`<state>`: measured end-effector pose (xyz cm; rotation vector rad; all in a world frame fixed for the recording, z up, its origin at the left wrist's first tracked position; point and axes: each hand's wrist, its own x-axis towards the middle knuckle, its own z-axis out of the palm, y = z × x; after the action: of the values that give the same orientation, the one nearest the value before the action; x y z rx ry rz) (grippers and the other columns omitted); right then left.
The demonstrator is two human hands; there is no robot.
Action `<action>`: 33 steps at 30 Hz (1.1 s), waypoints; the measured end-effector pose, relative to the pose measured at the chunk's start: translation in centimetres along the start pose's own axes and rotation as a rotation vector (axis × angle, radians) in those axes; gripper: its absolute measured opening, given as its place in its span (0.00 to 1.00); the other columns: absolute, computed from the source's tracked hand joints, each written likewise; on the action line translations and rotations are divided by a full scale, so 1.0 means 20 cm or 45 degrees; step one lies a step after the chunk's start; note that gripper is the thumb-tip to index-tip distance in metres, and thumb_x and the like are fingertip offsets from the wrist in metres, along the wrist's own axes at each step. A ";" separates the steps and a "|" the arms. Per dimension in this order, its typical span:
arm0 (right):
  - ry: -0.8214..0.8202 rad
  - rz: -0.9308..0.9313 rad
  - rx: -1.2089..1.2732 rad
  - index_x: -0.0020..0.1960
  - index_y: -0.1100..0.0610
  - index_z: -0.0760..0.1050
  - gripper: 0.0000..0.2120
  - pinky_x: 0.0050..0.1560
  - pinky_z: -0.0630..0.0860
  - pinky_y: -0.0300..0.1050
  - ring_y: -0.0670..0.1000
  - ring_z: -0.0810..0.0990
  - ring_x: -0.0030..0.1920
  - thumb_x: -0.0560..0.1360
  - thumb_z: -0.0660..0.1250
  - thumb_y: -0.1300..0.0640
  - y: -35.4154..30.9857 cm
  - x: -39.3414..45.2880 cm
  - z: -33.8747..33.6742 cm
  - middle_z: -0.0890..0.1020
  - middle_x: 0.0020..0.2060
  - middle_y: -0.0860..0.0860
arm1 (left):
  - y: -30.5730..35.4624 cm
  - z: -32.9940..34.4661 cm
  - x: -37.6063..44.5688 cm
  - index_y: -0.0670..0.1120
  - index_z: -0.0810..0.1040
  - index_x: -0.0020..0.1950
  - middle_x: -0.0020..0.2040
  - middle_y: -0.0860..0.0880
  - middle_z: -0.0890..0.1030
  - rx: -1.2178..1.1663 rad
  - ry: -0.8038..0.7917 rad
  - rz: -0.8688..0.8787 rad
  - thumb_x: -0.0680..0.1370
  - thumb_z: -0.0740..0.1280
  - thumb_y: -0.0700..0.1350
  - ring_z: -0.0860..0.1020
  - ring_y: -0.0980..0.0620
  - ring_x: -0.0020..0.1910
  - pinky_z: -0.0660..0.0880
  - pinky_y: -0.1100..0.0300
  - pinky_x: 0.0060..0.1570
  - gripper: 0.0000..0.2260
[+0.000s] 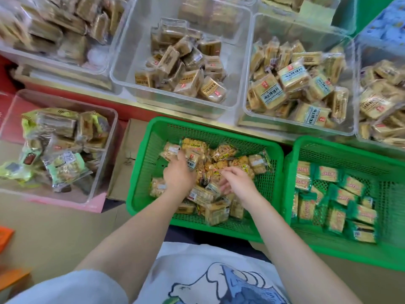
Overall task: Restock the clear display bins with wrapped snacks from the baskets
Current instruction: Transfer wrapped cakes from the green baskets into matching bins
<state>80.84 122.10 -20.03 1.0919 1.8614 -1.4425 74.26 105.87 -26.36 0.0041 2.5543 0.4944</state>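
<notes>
Both our hands are down in the green plastic mesh basket [151, 150] in the lower middle of the frame, in the pile of clear-wrapped golden snack packs [219, 163]. Our left hand [178, 175] lies on the left side of the pile with its fingers reaching up the frame among the packs; we cannot tell if they grip one. Our right hand [237, 179] is just to the right, fingers loosely curled and apart, and we see nothing held in them. The packs lie every which way, right under and ahead of both hands. The half-empty clear plastic display bin [125, 69] sits straight up the frame, in the upper middle, a bit nearer our left hand, we think.
</notes>
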 end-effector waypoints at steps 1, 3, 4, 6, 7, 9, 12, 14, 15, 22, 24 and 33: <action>0.014 -0.003 0.045 0.64 0.57 0.75 0.11 0.47 0.80 0.49 0.50 0.82 0.40 0.83 0.61 0.57 -0.01 -0.01 -0.01 0.83 0.46 0.55 | 0.01 -0.03 -0.02 0.45 0.61 0.73 0.57 0.44 0.79 -0.106 -0.010 0.017 0.73 0.73 0.48 0.79 0.46 0.46 0.80 0.52 0.41 0.33; 0.060 -0.022 0.122 0.66 0.56 0.73 0.12 0.45 0.81 0.48 0.51 0.82 0.41 0.83 0.61 0.57 -0.06 -0.04 -0.04 0.82 0.48 0.54 | 0.06 -0.09 -0.07 0.46 0.65 0.72 0.59 0.46 0.78 -0.322 -0.017 0.105 0.73 0.74 0.46 0.77 0.46 0.55 0.76 0.55 0.47 0.31; 0.078 -0.051 0.150 0.67 0.55 0.72 0.13 0.45 0.81 0.48 0.50 0.83 0.42 0.83 0.61 0.56 -0.08 -0.05 -0.06 0.81 0.50 0.53 | 0.09 -0.13 -0.10 0.46 0.66 0.72 0.61 0.47 0.77 -0.389 -0.006 0.168 0.73 0.74 0.45 0.76 0.47 0.59 0.75 0.56 0.51 0.30; 0.085 -0.162 0.148 0.70 0.50 0.69 0.16 0.47 0.82 0.47 0.50 0.84 0.47 0.82 0.63 0.54 -0.13 -0.09 -0.12 0.80 0.56 0.51 | 0.16 -0.21 -0.17 0.47 0.68 0.72 0.63 0.49 0.76 -0.463 0.015 0.287 0.73 0.74 0.43 0.74 0.49 0.63 0.75 0.53 0.59 0.29; 0.078 -0.248 0.088 0.72 0.47 0.67 0.20 0.49 0.81 0.47 0.50 0.83 0.51 0.81 0.65 0.53 -0.16 -0.11 -0.15 0.78 0.60 0.49 | 0.19 -0.26 -0.20 0.48 0.68 0.72 0.64 0.50 0.76 -0.490 0.003 0.330 0.73 0.74 0.42 0.74 0.50 0.63 0.75 0.51 0.61 0.29; 0.055 -0.482 -0.186 0.75 0.41 0.63 0.29 0.59 0.77 0.48 0.48 0.77 0.62 0.78 0.70 0.53 -0.22 -0.17 -0.24 0.72 0.67 0.46 | 0.27 -0.38 -0.23 0.48 0.67 0.72 0.64 0.51 0.75 -0.508 -0.052 0.415 0.73 0.73 0.40 0.73 0.52 0.64 0.74 0.52 0.62 0.29; 0.054 -0.766 -0.666 0.78 0.43 0.61 0.36 0.74 0.64 0.52 0.48 0.63 0.74 0.74 0.73 0.56 -0.31 -0.26 -0.37 0.66 0.75 0.44 | 0.39 -0.54 -0.22 0.50 0.65 0.73 0.65 0.50 0.75 -0.408 -0.158 0.605 0.71 0.74 0.39 0.72 0.52 0.64 0.70 0.59 0.58 0.33; 0.131 -0.842 -0.875 0.78 0.46 0.63 0.35 0.77 0.58 0.54 0.49 0.58 0.77 0.74 0.72 0.57 -0.36 -0.31 -0.44 0.65 0.77 0.44 | 0.48 -0.63 -0.22 0.50 0.65 0.72 0.63 0.52 0.76 -0.309 -0.204 0.730 0.71 0.75 0.40 0.73 0.53 0.62 0.68 0.62 0.56 0.33; 0.181 -0.872 -0.939 0.78 0.47 0.64 0.34 0.78 0.56 0.54 0.49 0.56 0.78 0.75 0.72 0.57 -0.38 -0.33 -0.47 0.65 0.77 0.44 | 0.53 -0.67 -0.21 0.51 0.65 0.72 0.62 0.53 0.76 -0.270 -0.215 0.788 0.71 0.75 0.41 0.73 0.53 0.62 0.67 0.62 0.56 0.32; 0.464 -0.958 -0.699 0.68 0.52 0.72 0.24 0.63 0.73 0.49 0.48 0.74 0.61 0.75 0.74 0.55 -0.49 -0.38 -0.69 0.78 0.59 0.47 | 0.76 -0.75 -0.15 0.50 0.61 0.78 0.76 0.52 0.66 -0.220 0.090 0.955 0.78 0.71 0.48 0.60 0.53 0.76 0.55 0.57 0.76 0.32; 0.639 -0.979 -0.634 0.65 0.52 0.73 0.20 0.58 0.73 0.47 0.47 0.74 0.57 0.75 0.73 0.54 -0.54 -0.34 -0.76 0.78 0.55 0.46 | 0.77 -0.69 -0.11 0.48 0.54 0.82 0.81 0.51 0.54 -0.068 0.084 0.895 0.81 0.66 0.55 0.49 0.52 0.81 0.46 0.56 0.76 0.34; 0.948 -1.092 -1.165 0.69 0.50 0.75 0.18 0.68 0.70 0.57 0.59 0.72 0.69 0.79 0.65 0.58 -0.82 0.09 -0.76 0.76 0.68 0.56 | 0.70 -0.55 -0.03 0.47 0.34 0.80 0.80 0.47 0.34 0.592 -0.005 0.869 0.81 0.57 0.63 0.34 0.48 0.79 0.36 0.50 0.78 0.41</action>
<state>66.90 135.60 -8.64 0.3328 3.2635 -0.2582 67.86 115.12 -12.37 1.0587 2.5559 0.1196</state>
